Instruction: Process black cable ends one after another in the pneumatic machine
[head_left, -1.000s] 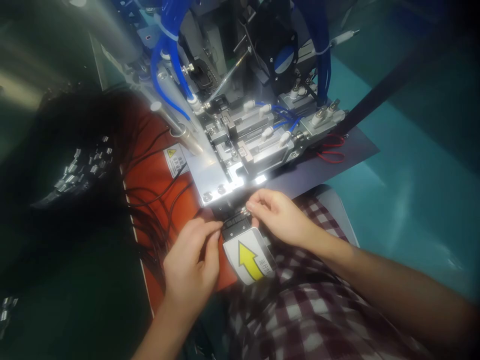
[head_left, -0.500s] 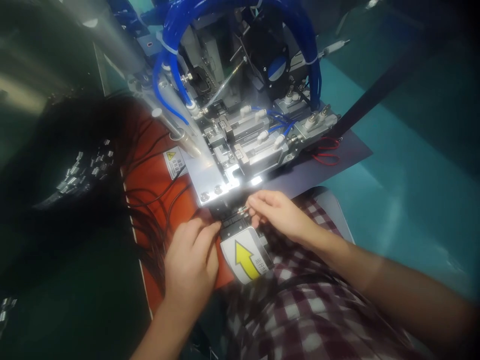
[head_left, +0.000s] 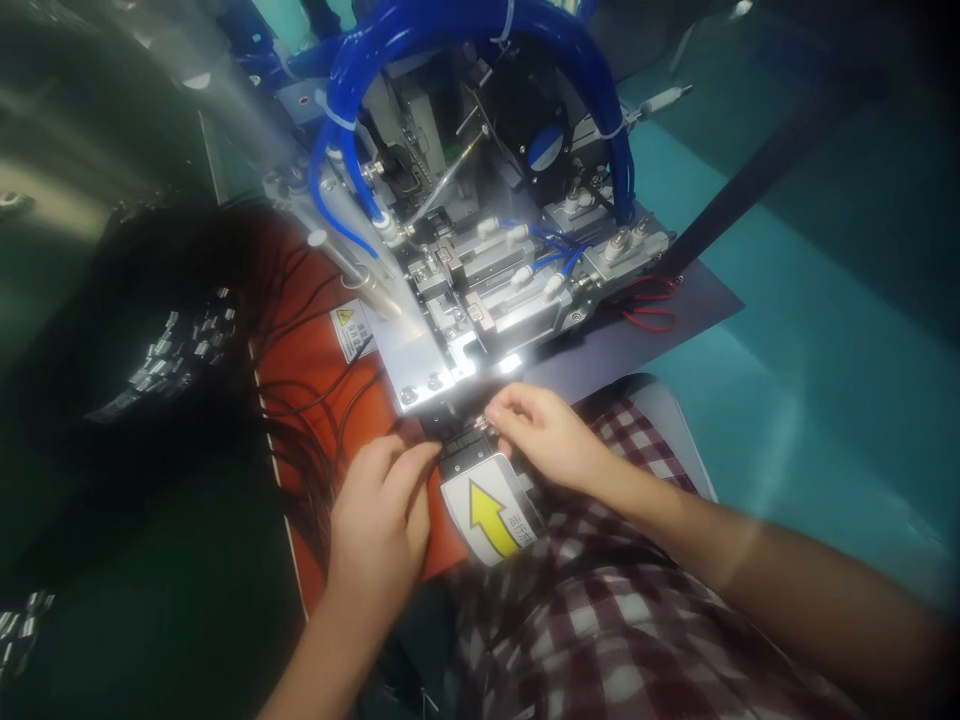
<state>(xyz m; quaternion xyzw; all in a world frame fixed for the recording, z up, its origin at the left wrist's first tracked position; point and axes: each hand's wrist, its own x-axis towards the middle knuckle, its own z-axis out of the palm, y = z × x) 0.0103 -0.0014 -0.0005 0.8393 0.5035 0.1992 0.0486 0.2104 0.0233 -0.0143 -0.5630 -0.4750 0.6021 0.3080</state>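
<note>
Both my hands work at a dark slotted block (head_left: 463,447) at the front of a bench machine (head_left: 517,290). My right hand (head_left: 551,435) is closed in a pinch at the block's right end, on thin wire ends (head_left: 482,424) whose tips show faintly between fingertips and block. On the left side my left hand (head_left: 382,520) is curled, with thumb and forefinger together against the block's left edge; whatever they hold is hidden. Just below the block is a white plate with a yellow arrow (head_left: 491,515).
Black cables (head_left: 307,480) lie over the orange mat (head_left: 300,370) to the left. Shiny small metal parts (head_left: 180,350) rest on a dark surface beyond. Thick blue hoses (head_left: 480,20) arch over the machine, and a red wire loop (head_left: 649,305) hangs at its right.
My right hand has shifted slightly left, towards the block, and the wire ends show less. My left hand stays nearly in place. The whole view has moved a little.
</note>
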